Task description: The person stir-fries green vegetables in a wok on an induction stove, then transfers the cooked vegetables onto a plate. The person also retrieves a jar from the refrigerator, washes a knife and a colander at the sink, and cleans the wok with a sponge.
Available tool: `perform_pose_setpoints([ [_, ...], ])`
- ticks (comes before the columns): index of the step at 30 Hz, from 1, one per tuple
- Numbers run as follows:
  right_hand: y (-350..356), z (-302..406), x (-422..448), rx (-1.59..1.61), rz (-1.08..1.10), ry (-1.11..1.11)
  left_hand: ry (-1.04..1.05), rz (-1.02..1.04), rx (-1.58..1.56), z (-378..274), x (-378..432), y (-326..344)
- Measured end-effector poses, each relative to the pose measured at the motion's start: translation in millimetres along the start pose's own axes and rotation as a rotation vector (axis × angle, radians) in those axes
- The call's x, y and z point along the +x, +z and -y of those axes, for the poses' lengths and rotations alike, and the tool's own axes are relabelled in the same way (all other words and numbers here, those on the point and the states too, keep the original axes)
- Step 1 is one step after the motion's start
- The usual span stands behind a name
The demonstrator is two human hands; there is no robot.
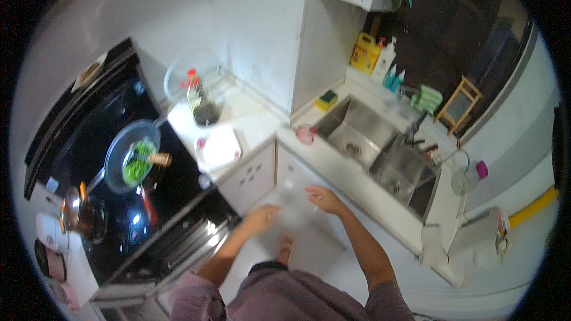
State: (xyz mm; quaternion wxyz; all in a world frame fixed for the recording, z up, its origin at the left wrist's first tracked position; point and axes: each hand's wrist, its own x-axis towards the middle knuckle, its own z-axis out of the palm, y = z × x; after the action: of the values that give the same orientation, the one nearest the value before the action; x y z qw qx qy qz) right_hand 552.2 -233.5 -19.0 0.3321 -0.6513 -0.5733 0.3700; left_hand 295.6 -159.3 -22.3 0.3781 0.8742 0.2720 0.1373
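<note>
Both my hands hang in front of my body above the floor, apart from each other. My left hand (pixel 264 219) is slightly blurred, near the front of the black cooktop, and touches nothing that I can see. My right hand (pixel 323 199) has its fingers spread a little and is empty, close to the sink-side cabinet front. On the cooktop to the left stands a wok (pixel 114 154) with chopped green vegetables (pixel 139 170) and a wooden-handled utensil (pixel 159 159) in it. A white plate (pixel 219 147) lies on the corner counter.
A pot (pixel 82 214) stands at the cooktop's left, near a red-handled utensil (pixel 148 207). A glass container (pixel 206 111) is on the corner counter. To the right are a double steel sink (pixel 352 131), a sponge (pixel 326 100), a pink cup (pixel 306 134) and a yellow jug (pixel 366 53). Cabinets border the floor.
</note>
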Motion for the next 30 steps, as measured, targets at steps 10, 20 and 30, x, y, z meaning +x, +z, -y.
perform_pose_setpoints([
  [10,-74.9,-89.3,229.6,-0.434,-0.243,-0.047,0.024,0.059,-0.077,3.1,138.2,15.2],
  [20,-82.2,-113.7,292.0,-0.856,-0.169,0.052,-0.381,-0.133,0.006,3.5,115.8,-8.8],
  [30,-87.0,-40.8,159.2,-0.111,0.127,-0.224,-0.594,-0.723,-0.801,-33.0,167.5,44.1],
])
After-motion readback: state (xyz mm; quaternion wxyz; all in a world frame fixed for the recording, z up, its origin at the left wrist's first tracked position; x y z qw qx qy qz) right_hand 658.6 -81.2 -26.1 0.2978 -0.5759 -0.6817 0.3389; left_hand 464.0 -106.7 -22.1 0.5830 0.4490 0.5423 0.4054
